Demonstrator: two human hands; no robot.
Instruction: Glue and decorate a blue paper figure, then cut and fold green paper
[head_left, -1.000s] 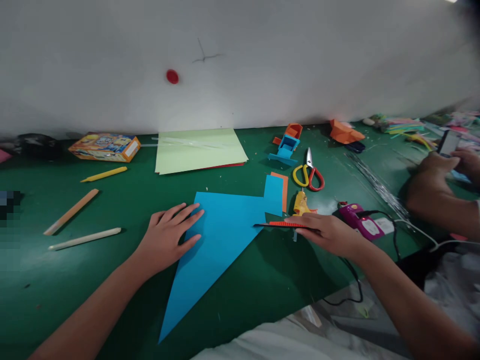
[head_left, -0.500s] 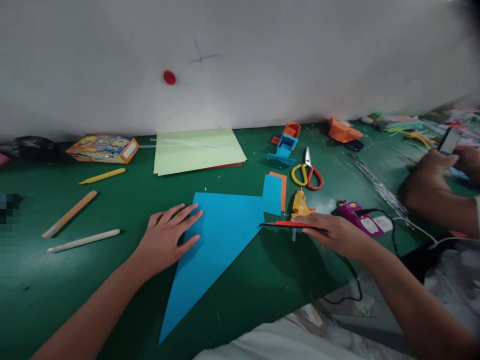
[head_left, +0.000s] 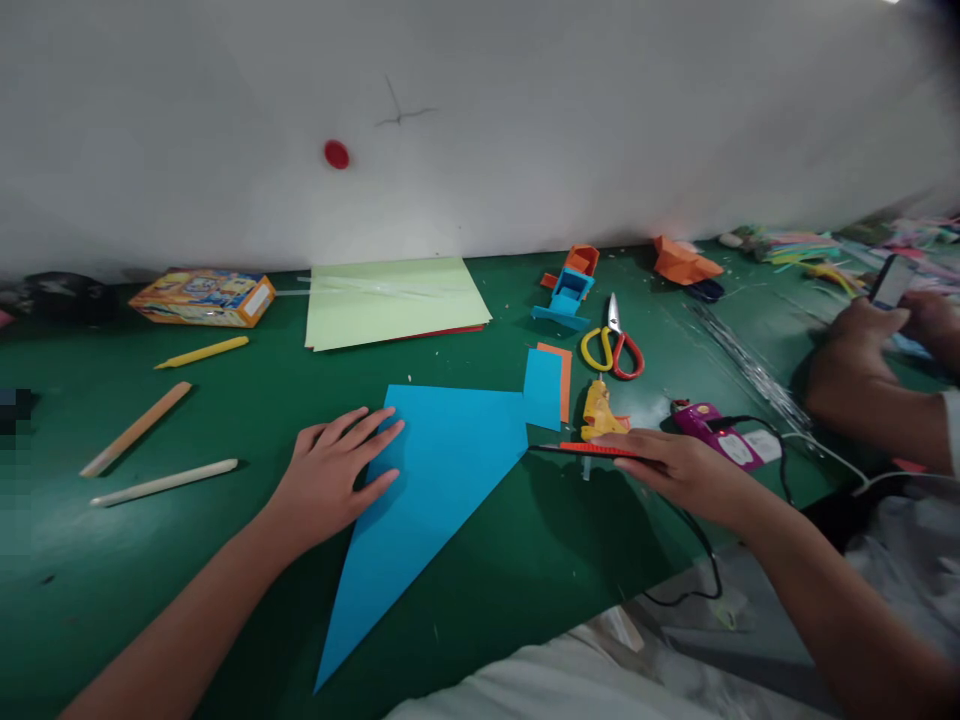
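Note:
A blue paper triangle [head_left: 442,460] lies flat on the green table. My left hand [head_left: 341,465] rests on its left edge, fingers spread. My right hand [head_left: 667,465] is closed around a slim red-and-black utility knife [head_left: 592,450], whose dark tip points left, close to the triangle's right corner. Just beyond the knife are a small blue paper rectangle [head_left: 542,388] and an orange paper piece [head_left: 565,385] partly under it. A yellow glue gun [head_left: 598,408] lies directly behind the knife, its rear partly hidden by my right hand. Scissors [head_left: 615,340] with yellow and red handles lie farther back.
Pale green sheets [head_left: 394,305] and a blue-orange paper model [head_left: 570,288] sit by the wall. Leftward are a colourful box [head_left: 199,298], a yellow pen [head_left: 202,352] and two sticks. A purple device [head_left: 712,430] with cables is at right, near another person's hands holding a phone [head_left: 892,282].
The knife's tip has shifted slightly right, off the triangle's corner, with my right hand. My left hand stays on the paper. The whole view has drifted very slightly.

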